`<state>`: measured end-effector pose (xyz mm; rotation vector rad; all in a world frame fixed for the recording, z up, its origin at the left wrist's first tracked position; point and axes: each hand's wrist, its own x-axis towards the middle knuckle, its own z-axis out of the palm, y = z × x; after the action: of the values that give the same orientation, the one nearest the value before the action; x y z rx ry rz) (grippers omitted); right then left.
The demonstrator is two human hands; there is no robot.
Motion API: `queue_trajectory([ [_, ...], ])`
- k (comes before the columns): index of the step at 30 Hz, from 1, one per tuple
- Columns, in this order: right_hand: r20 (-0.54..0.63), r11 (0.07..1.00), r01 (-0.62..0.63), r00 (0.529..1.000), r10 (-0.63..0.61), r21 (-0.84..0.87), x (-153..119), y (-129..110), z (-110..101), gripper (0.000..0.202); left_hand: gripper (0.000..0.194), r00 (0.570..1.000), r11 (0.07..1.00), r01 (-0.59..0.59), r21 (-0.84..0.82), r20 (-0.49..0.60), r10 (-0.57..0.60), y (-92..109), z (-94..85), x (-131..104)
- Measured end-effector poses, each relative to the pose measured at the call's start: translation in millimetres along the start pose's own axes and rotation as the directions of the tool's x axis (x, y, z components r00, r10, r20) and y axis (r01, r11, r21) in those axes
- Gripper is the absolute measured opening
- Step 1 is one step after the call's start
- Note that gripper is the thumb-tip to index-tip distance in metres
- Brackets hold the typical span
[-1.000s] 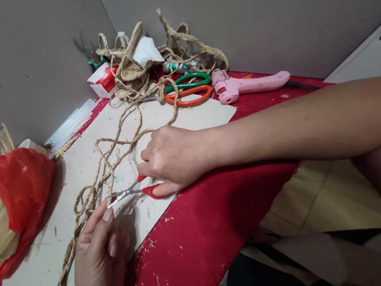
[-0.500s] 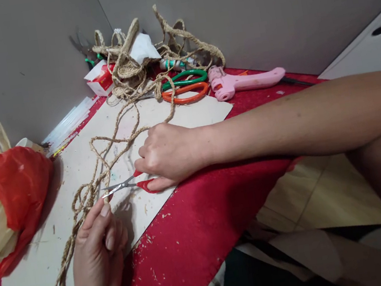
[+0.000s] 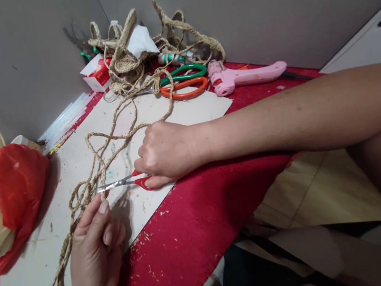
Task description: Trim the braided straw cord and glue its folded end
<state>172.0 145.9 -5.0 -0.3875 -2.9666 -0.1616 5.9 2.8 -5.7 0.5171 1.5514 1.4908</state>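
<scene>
My left hand [image 3: 96, 243] pinches a braided straw cord [image 3: 101, 170] between thumb and forefinger, just below the scissor blades. In my right hand [image 3: 165, 151] are small scissors [image 3: 121, 182] with red handles; my fingers and thumb sit in the loops. The narrow blades point left and lie across the cord, close above my left fingertips. From there the cord runs in loose loops over the white board [image 3: 196, 111] and up to a tangled heap of braid [image 3: 125, 66]. Another bundle of cord passes left of my left hand, its frayed end at the bottom.
A pink glue gun [image 3: 245, 76] and larger scissors with green and orange handles [image 3: 186, 88] lie at the back. Clear glue sticks [image 3: 65, 121] rest by the wall. At left sits a red plastic bag [image 3: 17, 183]. Straw scraps dot the red cloth [image 3: 203, 227].
The scissor blades look closer together across the cord. Both hands keep their grips, and the whole view has shifted slightly.
</scene>
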Motion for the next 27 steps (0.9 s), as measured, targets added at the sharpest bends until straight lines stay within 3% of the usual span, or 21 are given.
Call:
queue_trajectory([
  [7,0.028,1.000,0.001,1.000,-0.001,0.001,0.0,-3.1,-3.1,0.034,0.018,1.000,1.000,-0.007,-0.001,-0.011,0.007,0.7,0.6,0.1],
  [22,-0.023,1.000,0.022,0.999,-0.022,-0.001,-1.3,-1.9,-4.0,0.030,0.019,0.999,0.999,-0.025,0.030,0.020,0.025,0.7,-2.4,0.8],
  [27,-0.111,0.980,0.006,0.994,0.017,0.199,-1.8,1.6,2.7,0.031,0.018,0.998,0.999,-0.028,0.024,0.052,0.027,1.4,-1.0,-0.5],
])
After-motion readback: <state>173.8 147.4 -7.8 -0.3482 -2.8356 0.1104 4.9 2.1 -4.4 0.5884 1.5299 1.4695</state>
